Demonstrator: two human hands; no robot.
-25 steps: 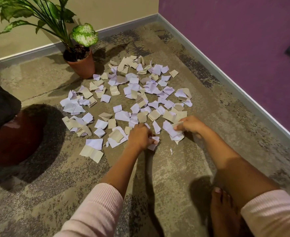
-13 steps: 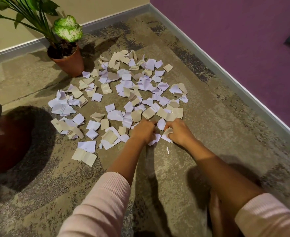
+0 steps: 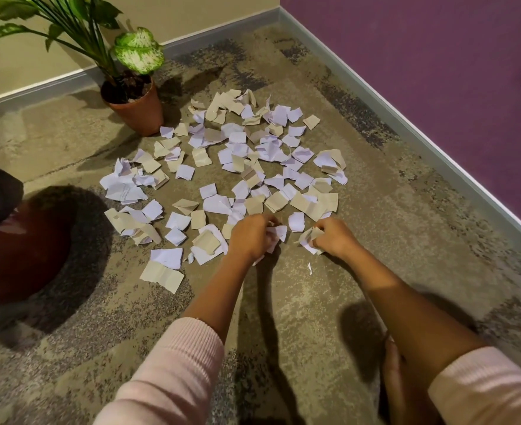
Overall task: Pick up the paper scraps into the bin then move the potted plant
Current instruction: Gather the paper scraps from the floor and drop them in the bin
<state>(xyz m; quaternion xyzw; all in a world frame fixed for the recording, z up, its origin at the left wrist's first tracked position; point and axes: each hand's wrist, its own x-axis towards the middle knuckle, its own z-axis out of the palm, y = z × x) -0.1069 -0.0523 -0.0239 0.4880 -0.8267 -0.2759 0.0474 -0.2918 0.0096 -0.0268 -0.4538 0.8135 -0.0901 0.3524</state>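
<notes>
- The left hand (image 3: 250, 237) sits at the lower centre of the frame, at the near edge of the mess. Its fingers are curled round a few white pieces, which poke out on its right side.
- The right hand (image 3: 335, 238) is just beside it, apart from it. Its fingers are bunched on a small wad of white and beige pieces, held low over the mottled beige-grey carpet floor (image 3: 375, 194).
- The torn white and beige paper scraps (image 3: 217, 204) lie in a broad patch across the middle of the frame, running from the hands up to the pot.
- The dark red round bin (image 3: 23, 250) stands at the left edge, well apart from both hands. Its inside is too dark to tell whether it holds any paper.
- The leafy green plant in a terracotta pot (image 3: 138, 113) stands upright at the upper left, near the beige wall, with a few scraps touching its base.
- In my judgement the work is at an early stage. Two handfuls are gathered, none visibly binned, and most of the patch is left. Moving the plant has not begun.
</notes>
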